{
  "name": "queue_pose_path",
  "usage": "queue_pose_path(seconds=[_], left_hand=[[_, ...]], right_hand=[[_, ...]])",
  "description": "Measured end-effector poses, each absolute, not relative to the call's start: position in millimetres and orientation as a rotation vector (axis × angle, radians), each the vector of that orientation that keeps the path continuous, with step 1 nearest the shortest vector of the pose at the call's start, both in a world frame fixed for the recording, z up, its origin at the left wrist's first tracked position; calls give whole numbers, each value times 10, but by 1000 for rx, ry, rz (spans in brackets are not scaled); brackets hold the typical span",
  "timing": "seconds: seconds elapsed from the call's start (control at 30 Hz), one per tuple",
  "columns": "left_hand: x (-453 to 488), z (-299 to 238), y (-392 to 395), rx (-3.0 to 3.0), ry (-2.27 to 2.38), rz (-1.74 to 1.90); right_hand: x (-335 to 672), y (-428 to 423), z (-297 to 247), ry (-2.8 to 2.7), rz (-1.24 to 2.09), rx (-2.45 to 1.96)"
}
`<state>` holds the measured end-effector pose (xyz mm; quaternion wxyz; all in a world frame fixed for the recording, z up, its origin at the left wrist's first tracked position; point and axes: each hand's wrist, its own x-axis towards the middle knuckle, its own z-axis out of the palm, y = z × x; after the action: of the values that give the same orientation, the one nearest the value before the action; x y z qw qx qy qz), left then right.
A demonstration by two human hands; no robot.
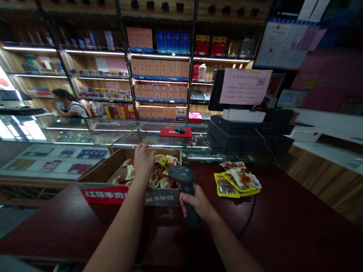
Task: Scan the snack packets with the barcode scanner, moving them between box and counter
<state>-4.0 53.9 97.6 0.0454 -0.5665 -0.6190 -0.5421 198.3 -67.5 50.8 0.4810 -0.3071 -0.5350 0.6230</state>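
Observation:
My right hand (195,200) is wrapped around the handle of a dark barcode scanner (182,174), whose head points toward the box on the left. My left hand (144,160) is raised over an open cardboard box (106,164), its thumb apart from the fingers and nothing visible in it. Inside the box lie several small packaged snacks (159,173), some in clear wrappers with reddish-brown contents, one yellow. My left forearm hides part of the box and its front. Right of the scanner, a small pile of snack packets (227,187), yellow-edged and clear, rests on the dark red counter (272,230).
A monitor with a pink notice (244,87) stands on black equipment (235,136) at the back right. Behind the box, a glass case holds a red mat (172,131) with a mouse (179,130). A masked person (75,107) is at the far left. A cable (249,217) crosses the counter.

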Motion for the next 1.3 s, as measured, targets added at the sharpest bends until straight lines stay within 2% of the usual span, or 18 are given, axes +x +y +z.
queue_pose_path(seconds=[0.27,0.4,0.5,0.67,0.83,0.93,1.07,1.23,1.3], left_hand=[[485,1160,208,-1850,-1542,-1939],[1016,1092,17,-2226,-1405,-2129],[1424,848,28,-2541,-1556,-2172],[1991,267,226,-2816,-2004,-1646],[2415,-79,288,-2728,-2071,-1307],[2577,-147,296,-2716,-2120,-1100],[2673,-130,334,-2664,-2227,-1059],[2716,-23,384,-2796,-2356,-704],[2719,-17,417,-2820,-2351,-681]], right_hand=[[2266,-664,397,-1158,1457,-803],[2603,-644,259,-1049,1349,-851],[2874,-650,190,-965,1245,-871],[3239,-666,83,-833,1061,-857],[3364,-669,-18,-824,991,-819],[3367,-665,-43,-837,958,-819],[3373,-652,-59,-867,939,-847],[3382,-622,-94,-924,919,-858],[3381,-622,-97,-926,912,-860]])
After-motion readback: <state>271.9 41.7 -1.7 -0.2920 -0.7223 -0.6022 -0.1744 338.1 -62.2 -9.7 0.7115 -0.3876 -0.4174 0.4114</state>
